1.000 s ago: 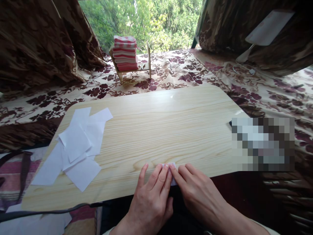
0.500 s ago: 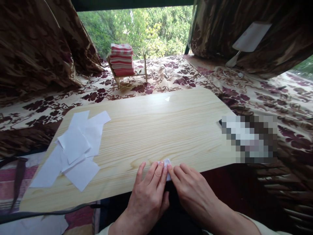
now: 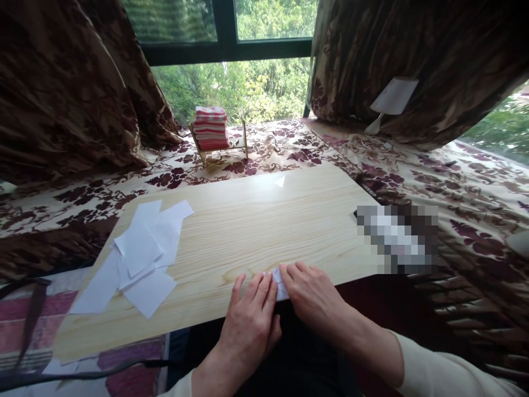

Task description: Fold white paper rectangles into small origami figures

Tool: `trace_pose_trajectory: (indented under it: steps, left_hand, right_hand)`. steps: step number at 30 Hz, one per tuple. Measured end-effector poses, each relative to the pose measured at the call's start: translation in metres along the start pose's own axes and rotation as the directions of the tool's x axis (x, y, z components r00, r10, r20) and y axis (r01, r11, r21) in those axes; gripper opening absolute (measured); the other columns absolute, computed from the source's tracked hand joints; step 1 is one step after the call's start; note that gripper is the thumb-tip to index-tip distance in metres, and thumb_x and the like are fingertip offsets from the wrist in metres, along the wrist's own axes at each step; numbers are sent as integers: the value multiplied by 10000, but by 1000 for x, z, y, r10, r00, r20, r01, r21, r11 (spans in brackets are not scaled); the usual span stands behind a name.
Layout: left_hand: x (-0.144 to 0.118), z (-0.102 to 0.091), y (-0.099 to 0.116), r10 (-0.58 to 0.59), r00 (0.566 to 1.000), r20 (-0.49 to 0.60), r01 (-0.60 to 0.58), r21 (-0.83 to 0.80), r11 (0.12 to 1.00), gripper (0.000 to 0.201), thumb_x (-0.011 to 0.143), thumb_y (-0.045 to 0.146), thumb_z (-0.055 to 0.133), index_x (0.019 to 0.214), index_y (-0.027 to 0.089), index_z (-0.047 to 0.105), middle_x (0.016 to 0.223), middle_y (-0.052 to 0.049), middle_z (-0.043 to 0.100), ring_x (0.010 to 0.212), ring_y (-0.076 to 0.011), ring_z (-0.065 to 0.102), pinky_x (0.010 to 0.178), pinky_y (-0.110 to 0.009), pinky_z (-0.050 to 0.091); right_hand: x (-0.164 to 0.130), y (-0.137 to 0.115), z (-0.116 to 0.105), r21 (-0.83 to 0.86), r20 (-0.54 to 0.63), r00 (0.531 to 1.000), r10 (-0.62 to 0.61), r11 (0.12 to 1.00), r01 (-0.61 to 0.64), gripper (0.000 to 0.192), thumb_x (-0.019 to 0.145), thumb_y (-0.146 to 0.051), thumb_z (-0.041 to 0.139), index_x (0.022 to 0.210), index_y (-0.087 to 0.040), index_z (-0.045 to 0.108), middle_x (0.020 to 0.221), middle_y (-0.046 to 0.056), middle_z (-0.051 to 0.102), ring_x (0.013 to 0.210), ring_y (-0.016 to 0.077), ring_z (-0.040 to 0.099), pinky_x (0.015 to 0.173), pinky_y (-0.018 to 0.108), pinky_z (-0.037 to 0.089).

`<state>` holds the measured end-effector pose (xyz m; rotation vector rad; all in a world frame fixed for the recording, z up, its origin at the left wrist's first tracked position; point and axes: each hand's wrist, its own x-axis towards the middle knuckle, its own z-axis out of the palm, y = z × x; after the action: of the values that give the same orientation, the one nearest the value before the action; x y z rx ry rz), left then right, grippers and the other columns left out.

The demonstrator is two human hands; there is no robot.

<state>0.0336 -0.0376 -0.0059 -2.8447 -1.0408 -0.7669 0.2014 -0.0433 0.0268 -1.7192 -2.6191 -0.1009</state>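
A small folded piece of white paper (image 3: 281,285) lies at the near edge of the wooden table, creases showing on it. My left hand (image 3: 250,317) presses its fingertips on the paper's left side, with the thumb low by the table edge. From the other side, my right hand (image 3: 312,292) holds the paper down with bent fingers. Part of the paper is hidden under the fingers. Loose white paper sheets (image 3: 138,251) overlap in a pile on the table's left end.
The light wooden table (image 3: 231,226) has rounded corners. A pixelated, phone-like object (image 3: 397,237) lies at its right end. Beyond are a small stand with folded red-and-white cloths (image 3: 210,129), a white lamp (image 3: 394,96), patterned curtains (image 3: 82,82) and a window. A dark strap (image 3: 124,366) hangs at lower left.
My view has tilted up, showing more window. My right hand has shifted slightly away from my left, and more of the folded paper shows between them.
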Motion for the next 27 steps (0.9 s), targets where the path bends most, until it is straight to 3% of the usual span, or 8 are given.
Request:
trace_pose_trajectory:
  steps: [4,8,12,15,20,27]
  left_hand:
    - [-2,-1,0,-11,1000,4,11,-27,1000,450,859,233,516,1281,81,553,1322,-137,596,1231,-283,502,1100,-493,205]
    - [2,-5,-12,40,999,28,-38,-58,998,372,879,193,506,1233,106,587,1297,-131,615,1224,-271,515,1108,-509,198]
    - [9,-13,-30,116,988,100,-103,-125,987,349,903,126,476,1234,156,583,1275,-64,638,1210,-237,527,1128,-521,165]
    - [7,-22,-36,124,981,150,-101,-152,983,382,903,144,481,1277,144,554,1333,-80,593,1266,-254,475,1134,-521,166]
    - [-8,-33,-27,4,1000,22,-1,-132,991,357,873,107,533,1224,99,599,1286,-128,618,1262,-259,468,1134,-513,207]
    - [-8,-21,-16,-4,1000,-19,2,-135,991,281,889,122,529,1141,109,651,1141,-85,697,1160,-231,539,1150,-471,192]
  right_hand:
    - [2,7,-3,53,41,999,-8,999,6,494,767,-36,560,1255,-108,553,902,93,671,809,247,593,651,338,454]
    - [10,22,-3,87,59,997,42,995,-47,422,799,-20,516,1202,-109,598,894,97,665,825,240,581,658,329,439]
    - [10,33,2,140,-1,998,-71,988,70,510,782,0,538,1249,-199,581,850,44,635,776,214,560,644,313,423]
    - [6,30,7,140,-59,992,-107,984,114,473,758,-18,580,1205,-169,613,823,48,621,740,221,543,624,327,408]
    - [4,24,10,109,-142,983,-115,985,131,456,724,-54,634,1176,-111,627,831,56,629,735,217,527,626,332,391]
    - [4,23,12,74,-203,970,-134,986,152,451,713,-70,635,1164,-86,616,823,57,628,752,215,520,639,325,382]
